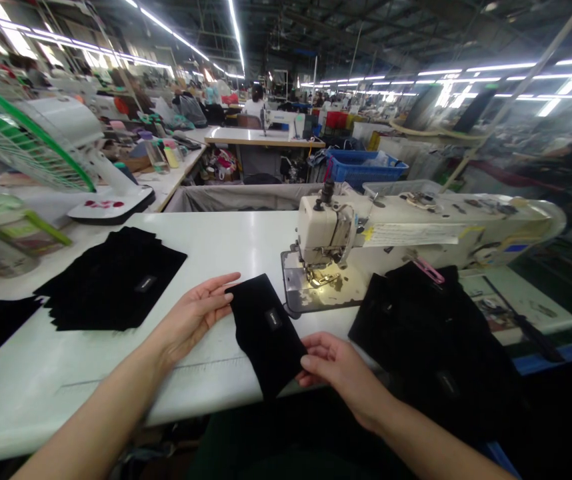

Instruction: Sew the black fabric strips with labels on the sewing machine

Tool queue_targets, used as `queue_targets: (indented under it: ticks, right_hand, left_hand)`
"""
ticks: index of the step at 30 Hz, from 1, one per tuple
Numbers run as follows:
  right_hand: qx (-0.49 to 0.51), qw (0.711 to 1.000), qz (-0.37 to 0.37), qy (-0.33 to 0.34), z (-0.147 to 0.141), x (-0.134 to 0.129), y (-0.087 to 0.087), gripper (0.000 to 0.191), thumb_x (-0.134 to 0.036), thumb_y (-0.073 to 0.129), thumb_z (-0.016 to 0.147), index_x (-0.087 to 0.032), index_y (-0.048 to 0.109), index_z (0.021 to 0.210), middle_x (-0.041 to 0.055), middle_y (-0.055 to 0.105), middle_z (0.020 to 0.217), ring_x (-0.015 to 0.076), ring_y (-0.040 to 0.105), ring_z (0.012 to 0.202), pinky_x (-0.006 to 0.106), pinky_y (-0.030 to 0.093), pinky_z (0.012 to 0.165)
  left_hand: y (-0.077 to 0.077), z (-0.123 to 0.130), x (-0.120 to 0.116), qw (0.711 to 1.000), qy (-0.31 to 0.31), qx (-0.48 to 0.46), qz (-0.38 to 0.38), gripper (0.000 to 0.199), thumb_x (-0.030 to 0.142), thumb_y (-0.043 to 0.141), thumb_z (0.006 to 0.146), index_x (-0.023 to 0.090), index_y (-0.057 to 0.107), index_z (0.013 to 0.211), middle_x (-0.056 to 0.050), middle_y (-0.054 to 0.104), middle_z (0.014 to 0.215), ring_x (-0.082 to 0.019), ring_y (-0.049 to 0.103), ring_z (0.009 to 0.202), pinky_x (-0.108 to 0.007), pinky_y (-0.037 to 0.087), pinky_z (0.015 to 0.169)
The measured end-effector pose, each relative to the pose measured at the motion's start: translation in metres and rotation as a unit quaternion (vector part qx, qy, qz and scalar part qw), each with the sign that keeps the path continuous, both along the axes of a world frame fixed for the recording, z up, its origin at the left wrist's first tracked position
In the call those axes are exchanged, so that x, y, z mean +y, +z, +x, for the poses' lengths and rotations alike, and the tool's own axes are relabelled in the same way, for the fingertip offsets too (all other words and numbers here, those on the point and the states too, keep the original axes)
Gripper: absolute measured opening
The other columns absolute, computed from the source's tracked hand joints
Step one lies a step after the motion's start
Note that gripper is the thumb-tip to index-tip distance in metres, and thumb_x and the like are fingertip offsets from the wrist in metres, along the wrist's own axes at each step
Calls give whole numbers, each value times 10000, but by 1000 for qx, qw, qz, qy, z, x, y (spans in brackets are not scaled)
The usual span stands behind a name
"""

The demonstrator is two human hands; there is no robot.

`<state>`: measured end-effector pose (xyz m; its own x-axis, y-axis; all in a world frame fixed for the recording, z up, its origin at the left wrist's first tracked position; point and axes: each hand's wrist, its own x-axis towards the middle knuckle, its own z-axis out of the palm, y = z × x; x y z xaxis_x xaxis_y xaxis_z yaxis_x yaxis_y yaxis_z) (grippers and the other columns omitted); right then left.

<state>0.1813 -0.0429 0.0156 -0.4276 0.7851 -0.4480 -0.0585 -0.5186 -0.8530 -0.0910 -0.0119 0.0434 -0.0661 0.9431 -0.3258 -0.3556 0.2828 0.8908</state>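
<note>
A black fabric piece with a small label hangs between my two hands at the table's front edge. My left hand pinches its upper left corner between thumb and fingers. At its lower right edge, my right hand grips the cloth with the thumb on top. Just beyond stands a sewing machine, its lamp lighting the metal needle plate. To the left lies a stack of black fabric pieces, the top one with a label. More black cloth is heaped on the right.
A white fan with a green guard stands at the back left, near a clear container. Pink thread snips rest on the right heap. Behind the table are a blue basket and another sewing station.
</note>
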Motion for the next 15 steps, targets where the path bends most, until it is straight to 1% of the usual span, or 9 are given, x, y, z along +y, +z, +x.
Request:
queue_targets:
  ticks: [4, 7, 15]
  right_hand:
    - [15, 1000, -1, 9, -1, 0, 2, 371, -333, 815, 676, -152, 645, 951, 14, 715, 805, 141, 684, 702, 297, 554, 748]
    - [18, 1000, -2, 10, -3, 0, 2, 370, -332, 815, 672, -152, 644, 946, 14, 714, 805, 139, 680, 696, 298, 550, 746]
    - [22, 1000, -1, 14, -7, 0, 3, 384, -327, 808, 674, -145, 640, 967, 17, 717, 810, 140, 683, 696, 302, 542, 763]
  left_hand:
    - [3, -2, 0, 1000, 8, 1, 4, 436, 34, 709, 786, 142, 681, 1207, -128, 749, 1132, -193, 728, 993, -224, 602, 870]
    - [4, -3, 0, 1000, 13, 3, 7, 433, 40, 713, 792, 144, 681, 1211, -128, 743, 1151, -192, 729, 990, -230, 603, 875]
    - [8, -3, -1, 999, 28, 17, 14, 366, 69, 721, 809, 129, 700, 1170, -125, 763, 1079, -181, 735, 952, -210, 603, 853]
